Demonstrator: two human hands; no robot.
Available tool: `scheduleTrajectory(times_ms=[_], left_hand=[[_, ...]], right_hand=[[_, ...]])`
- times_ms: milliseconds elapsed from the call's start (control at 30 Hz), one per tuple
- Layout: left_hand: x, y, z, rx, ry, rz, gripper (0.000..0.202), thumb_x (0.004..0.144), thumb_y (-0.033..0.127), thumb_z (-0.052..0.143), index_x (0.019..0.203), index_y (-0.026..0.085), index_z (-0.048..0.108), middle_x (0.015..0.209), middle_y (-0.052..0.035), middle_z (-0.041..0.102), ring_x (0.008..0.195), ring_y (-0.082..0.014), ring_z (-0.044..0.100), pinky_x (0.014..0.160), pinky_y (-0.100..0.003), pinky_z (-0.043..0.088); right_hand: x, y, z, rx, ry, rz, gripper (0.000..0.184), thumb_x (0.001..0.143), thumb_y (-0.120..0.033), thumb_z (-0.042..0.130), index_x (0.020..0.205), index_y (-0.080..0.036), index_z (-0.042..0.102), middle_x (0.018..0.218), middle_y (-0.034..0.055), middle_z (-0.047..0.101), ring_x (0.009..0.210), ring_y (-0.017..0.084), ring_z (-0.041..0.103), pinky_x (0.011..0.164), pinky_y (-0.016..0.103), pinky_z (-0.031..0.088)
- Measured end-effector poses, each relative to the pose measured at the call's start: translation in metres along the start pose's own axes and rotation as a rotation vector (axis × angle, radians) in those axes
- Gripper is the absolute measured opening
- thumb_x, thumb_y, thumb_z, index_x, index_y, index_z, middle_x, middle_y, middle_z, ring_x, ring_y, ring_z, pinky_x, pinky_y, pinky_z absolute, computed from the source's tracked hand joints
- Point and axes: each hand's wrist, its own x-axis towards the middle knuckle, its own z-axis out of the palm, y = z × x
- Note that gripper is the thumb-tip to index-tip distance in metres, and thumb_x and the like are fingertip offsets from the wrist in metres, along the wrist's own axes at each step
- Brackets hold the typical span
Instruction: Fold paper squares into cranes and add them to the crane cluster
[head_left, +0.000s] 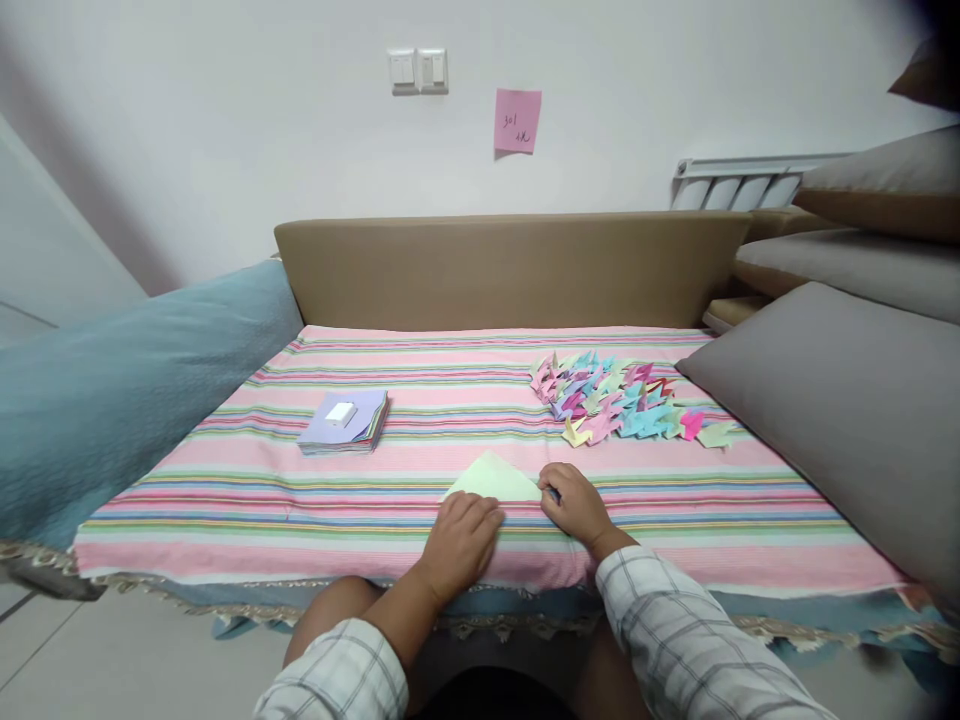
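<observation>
A pale green sheet of origami paper (493,478), folded into a triangle, lies on the striped cloth in front of me with its peak pointing away. My left hand (463,540) rests over its lower left part, fingers stretched out and lying flat, covering that corner. At the right corner my right hand (576,502) has its fingers curled in, pinching the paper's tip. Beyond my right hand lies a pile of folded paper cranes (600,400) in pink, blue, green, purple and yellow.
A stack of coloured paper (352,405) sits left of centre with a small white block (341,414) on top. Grey cushions (817,430) line the right side. A blue-covered armrest (150,370) bounds the left, and a brown backrest (510,272) stands behind the striped cloth (247,480).
</observation>
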Motion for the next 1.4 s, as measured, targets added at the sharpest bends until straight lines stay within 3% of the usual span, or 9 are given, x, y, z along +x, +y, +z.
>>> scheduleTrajectory(times_ms=[100,200,400,567,800,933,1067,1233,1400], left_hand=[[0.009,0.012,0.006,0.031,-0.054,-0.047,0.048,0.082,0.039,0.053,0.127,0.025,0.046,0.135,-0.0078,0.047,0.118,-0.0299,0.044,0.1,-0.047,0.03],[0.012,0.013,0.013,0.068,-0.085,-0.102,0.055,0.081,0.047,0.051,0.13,0.022,0.044,0.136,-0.0098,0.046,0.118,-0.03,0.043,0.099,-0.047,0.032],[0.008,0.009,0.017,0.103,-0.077,-0.096,0.055,0.085,0.049,0.045,0.132,0.019,0.044,0.136,-0.0087,0.047,0.119,-0.028,0.043,0.1,-0.046,0.031],[0.008,0.01,0.018,0.108,-0.063,-0.096,0.056,0.084,0.048,0.046,0.132,0.019,0.043,0.137,-0.0085,0.046,0.12,-0.0279,0.042,0.1,-0.046,0.031],[0.008,0.009,0.019,0.108,-0.052,-0.087,0.056,0.083,0.048,0.047,0.131,0.019,0.045,0.136,-0.0091,0.047,0.119,-0.0282,0.043,0.101,-0.047,0.03],[0.008,0.01,0.019,0.103,-0.056,-0.087,0.056,0.083,0.048,0.048,0.131,0.019,0.044,0.136,-0.0094,0.047,0.119,-0.0288,0.043,0.101,-0.047,0.03],[0.008,0.01,0.018,0.101,-0.057,-0.09,0.055,0.083,0.048,0.048,0.13,0.02,0.045,0.136,-0.0092,0.047,0.119,-0.0289,0.042,0.1,-0.047,0.03],[0.008,0.01,0.019,0.106,-0.044,-0.09,0.055,0.083,0.048,0.048,0.13,0.021,0.045,0.135,-0.0091,0.048,0.119,-0.0278,0.043,0.1,-0.046,0.03],[0.008,0.01,0.019,0.106,-0.047,-0.098,0.054,0.083,0.048,0.048,0.13,0.021,0.046,0.135,-0.0089,0.048,0.119,-0.0279,0.043,0.1,-0.046,0.03]], right_hand=[[0.0,0.0,0.0,0.0,0.003,-0.002,0.018,0.066,-0.007,0.047,0.077,-0.02,0.054,0.084,0.0049,0.058,0.085,0.021,0.052,0.079,0.034,0.042],[0.0,0.0,0.0,0.013,0.002,-0.004,0.017,0.068,-0.007,0.047,0.077,-0.02,0.054,0.084,0.0052,0.058,0.085,0.021,0.052,0.079,0.034,0.042],[0.002,-0.003,-0.004,0.003,0.013,0.001,0.016,0.082,-0.014,0.045,0.085,-0.02,0.059,0.088,0.0058,0.06,0.088,0.02,0.052,0.082,0.034,0.041],[0.002,-0.004,-0.005,-0.043,-0.005,0.044,0.02,0.088,-0.026,0.044,0.076,-0.02,0.059,0.088,0.0062,0.06,0.088,0.02,0.052,0.082,0.035,0.041],[0.002,0.0,-0.002,-0.021,-0.024,0.086,0.02,0.08,-0.031,0.055,0.064,-0.02,0.051,0.095,0.0065,0.059,0.093,0.021,0.051,0.082,0.035,0.041],[0.002,0.0,-0.002,-0.012,0.007,0.086,0.004,0.073,-0.021,0.056,0.071,-0.021,0.052,0.092,0.006,0.059,0.09,0.021,0.051,0.082,0.035,0.042],[0.0,-0.004,-0.004,-0.046,0.0,0.007,0.017,0.074,-0.017,0.051,0.089,-0.019,0.057,0.096,0.0078,0.059,0.094,0.022,0.051,0.085,0.036,0.041],[-0.005,-0.013,-0.008,-0.205,-0.106,-0.269,0.035,0.081,-0.035,0.054,0.114,-0.024,0.057,0.126,0.0116,0.049,0.113,0.028,0.044,0.093,0.045,0.033],[-0.006,-0.015,-0.008,-0.229,-0.127,-0.359,0.03,0.082,-0.041,0.054,0.109,-0.029,0.062,0.134,0.0088,0.043,0.117,0.027,0.041,0.094,0.046,0.031]])
